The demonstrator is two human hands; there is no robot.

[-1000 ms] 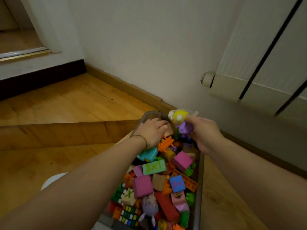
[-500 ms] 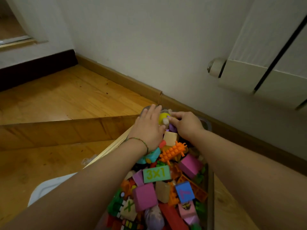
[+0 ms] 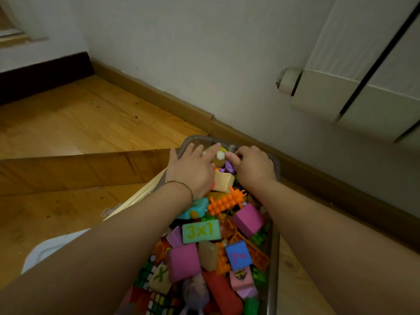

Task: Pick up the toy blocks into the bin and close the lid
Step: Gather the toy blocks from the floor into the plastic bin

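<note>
Yellow toy [image 3: 218, 159] in the bin [image 3: 195, 138], left hand [image 3: 192, 171] flat against it, right hand [image 3: 253, 165] curled round it.

You have a single view, from the camera on your head. It faces forward and steeply down, close above the bin [image 3: 273, 246], whose near end runs off the bottom edge; wall [image 3: 204, 53] and radiator [image 3: 363, 87] fill the top.
</note>
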